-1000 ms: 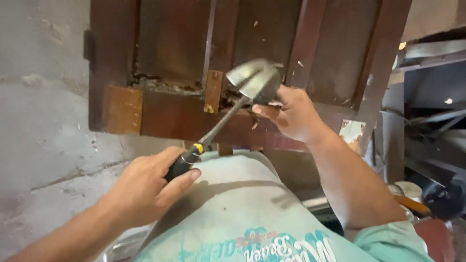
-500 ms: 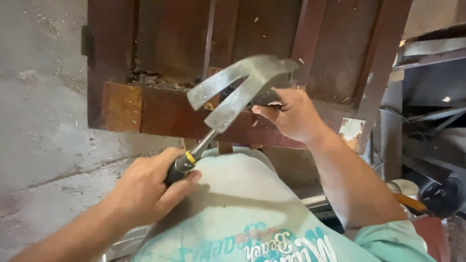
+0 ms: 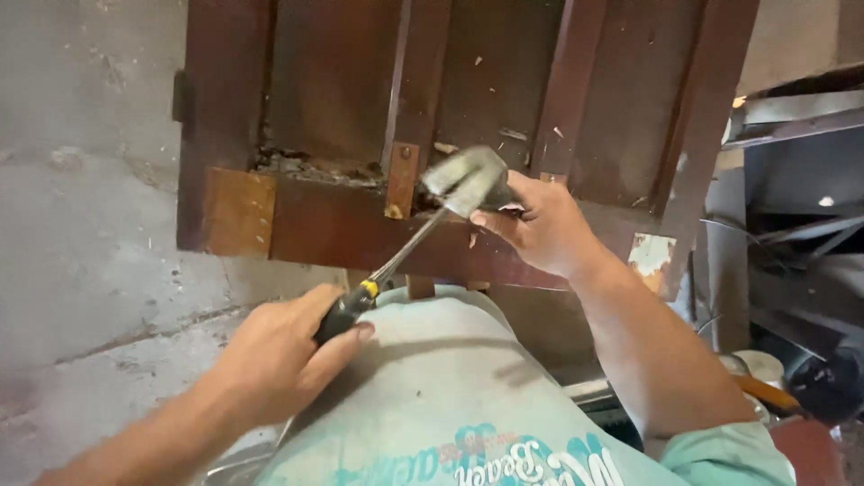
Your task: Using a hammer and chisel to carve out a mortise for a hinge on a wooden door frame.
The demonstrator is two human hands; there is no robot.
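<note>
Hammer at the dark wooden frame (image 3: 360, 225)

Left hand (image 3: 279, 364) gripped the hammer (image 3: 463, 180) handle, fingers wrapped; right hand (image 3: 540, 225) fingers pinched something hidden beside its head.

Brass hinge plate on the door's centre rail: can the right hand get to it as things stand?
Probably yes. The right hand rests on the wooden door just right of the brass hinge plate; only the blurred hammer head, swung by the left hand, lies between them.
</note>
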